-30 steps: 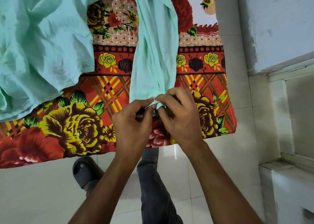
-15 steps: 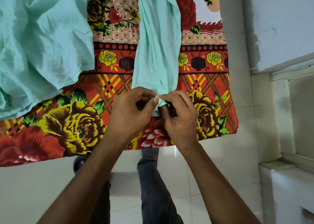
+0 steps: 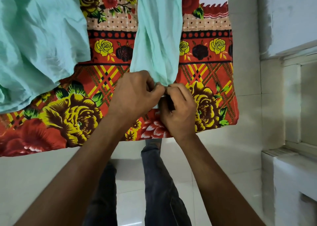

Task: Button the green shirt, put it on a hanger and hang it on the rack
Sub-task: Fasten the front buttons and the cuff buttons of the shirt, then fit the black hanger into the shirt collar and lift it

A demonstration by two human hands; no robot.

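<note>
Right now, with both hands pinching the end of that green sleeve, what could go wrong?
The cuff is hidden between the left hand and right hand, so the button could miss its hole unseen. The green shirt lies crumpled on the floral sheet, so tugging the sleeve may drag it further askew. The sheet's edge hangs near the floor; the fabric might slide off.

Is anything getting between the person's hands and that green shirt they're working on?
Nothing visible does. Both the left hand and right hand already pinch the end of the green shirt sleeve, directly on the cloth, over the floral sheet. No hanger or rack is in view.
</note>
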